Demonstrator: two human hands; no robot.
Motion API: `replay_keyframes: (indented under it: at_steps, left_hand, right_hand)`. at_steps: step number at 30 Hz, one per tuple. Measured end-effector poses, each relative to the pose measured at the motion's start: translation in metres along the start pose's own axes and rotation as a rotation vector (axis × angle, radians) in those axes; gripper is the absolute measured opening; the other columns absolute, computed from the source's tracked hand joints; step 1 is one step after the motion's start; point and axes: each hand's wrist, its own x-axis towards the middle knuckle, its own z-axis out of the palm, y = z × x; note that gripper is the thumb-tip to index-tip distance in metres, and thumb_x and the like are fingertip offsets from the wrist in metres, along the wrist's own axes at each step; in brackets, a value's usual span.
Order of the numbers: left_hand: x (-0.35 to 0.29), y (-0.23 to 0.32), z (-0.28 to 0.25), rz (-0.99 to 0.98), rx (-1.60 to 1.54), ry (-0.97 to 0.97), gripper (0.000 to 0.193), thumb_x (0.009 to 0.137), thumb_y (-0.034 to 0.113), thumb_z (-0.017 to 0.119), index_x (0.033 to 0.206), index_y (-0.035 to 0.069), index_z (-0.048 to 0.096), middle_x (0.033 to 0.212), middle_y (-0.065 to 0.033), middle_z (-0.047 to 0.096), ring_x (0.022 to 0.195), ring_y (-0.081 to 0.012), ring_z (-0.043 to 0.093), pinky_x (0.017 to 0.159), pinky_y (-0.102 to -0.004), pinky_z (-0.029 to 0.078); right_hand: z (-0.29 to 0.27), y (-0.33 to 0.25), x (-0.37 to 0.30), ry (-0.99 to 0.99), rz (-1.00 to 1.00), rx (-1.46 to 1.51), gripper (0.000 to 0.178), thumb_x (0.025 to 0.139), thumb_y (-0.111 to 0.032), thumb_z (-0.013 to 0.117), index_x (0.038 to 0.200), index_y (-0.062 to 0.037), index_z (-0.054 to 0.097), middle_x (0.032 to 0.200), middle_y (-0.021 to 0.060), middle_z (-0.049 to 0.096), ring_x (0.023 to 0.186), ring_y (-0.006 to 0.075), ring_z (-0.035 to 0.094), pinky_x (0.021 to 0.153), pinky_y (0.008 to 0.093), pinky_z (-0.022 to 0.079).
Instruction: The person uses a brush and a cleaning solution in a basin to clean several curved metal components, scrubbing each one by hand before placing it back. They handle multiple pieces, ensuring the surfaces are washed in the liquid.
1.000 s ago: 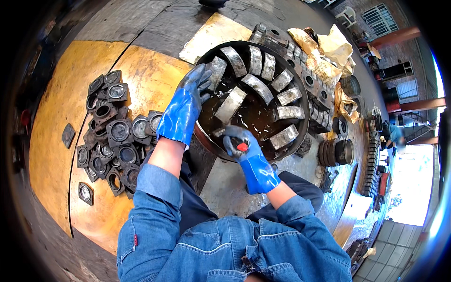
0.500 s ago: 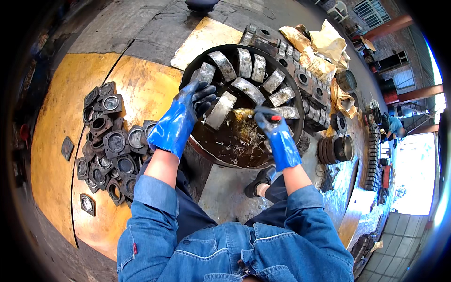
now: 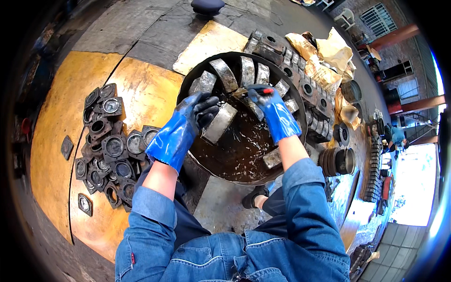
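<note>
Metal parts [image 3: 114, 146] heaped left of basin [image 3: 186, 84]; bored blocks [image 3: 315, 96] right.

Smooth blue gloves [image 3: 171, 134] shine glossy here; metal blocks [image 3: 220, 124] gleam, scuffed and wet; the pan's [image 3: 301, 124] dull metal, matt denim sleeves [image 3: 151, 207], crumpled brown paper [image 3: 332, 51] behind
</note>
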Motion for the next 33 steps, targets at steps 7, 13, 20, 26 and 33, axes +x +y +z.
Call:
replay_keyframes:
  at_steps: [7,13,20,26,33]
  left_hand:
    - [0.012,-0.009,0.004,-0.017,-0.008,-0.068,0.048,0.102,0.041,0.052,0.137,0.008,0.052,0.128,-0.0142,0.065,0.101,-0.0264,0.069,0.072,-0.0296,0.057]
    - [0.0,-0.003,0.002,0.004,0.032,0.008,0.048,0.101,0.04,0.053,0.136,0.007,0.052,0.129,-0.0147,0.064,0.1,-0.0276,0.069,0.073,-0.0307,0.058]
    - [0.007,-0.01,0.022,-0.016,0.05,-0.037,0.048,0.1,0.038,0.054,0.135,0.006,0.053,0.127,-0.0144,0.065,0.099,-0.0256,0.069,0.071,-0.0287,0.058]
    - [-0.006,-0.004,0.004,0.046,0.01,0.023,0.045,0.099,0.035,0.056,0.133,0.006,0.054,0.119,-0.012,0.07,0.092,-0.0236,0.071,0.067,-0.0269,0.057]
    - [-0.001,-0.004,0.004,0.067,0.009,0.013,0.046,0.098,0.035,0.059,0.133,0.006,0.052,0.119,-0.013,0.069,0.09,-0.0221,0.071,0.067,-0.0279,0.058]
  right_hand:
    - [-0.087,0.034,-0.083,-0.148,0.072,0.546,0.03,0.09,-0.013,0.07,0.111,0.0077,0.065,0.094,0.0124,0.07,0.078,0.0175,0.066,0.069,0.0271,0.054]
    - [0.004,0.042,-0.132,0.48,0.445,0.2,0.029,0.089,-0.022,0.07,0.103,0.0036,0.067,0.085,0.01,0.066,0.069,0.0223,0.062,0.062,0.0334,0.053]
    - [-0.017,0.074,-0.124,-0.073,0.648,-1.292,0.018,0.081,-0.025,0.076,0.089,-0.0089,0.074,0.082,0.0046,0.072,0.075,0.0177,0.066,0.076,0.0298,0.055]
    - [-0.03,0.004,-0.105,0.143,0.041,0.504,0.03,0.091,0.002,0.06,0.118,0.0125,0.06,0.083,0.0162,0.066,0.064,0.0199,0.058,0.054,0.0262,0.044]
    - [-0.014,0.019,-0.05,0.141,-0.12,0.043,0.025,0.092,-0.001,0.064,0.115,0.0083,0.064,0.089,0.0103,0.068,0.069,0.0133,0.06,0.06,0.0227,0.048]
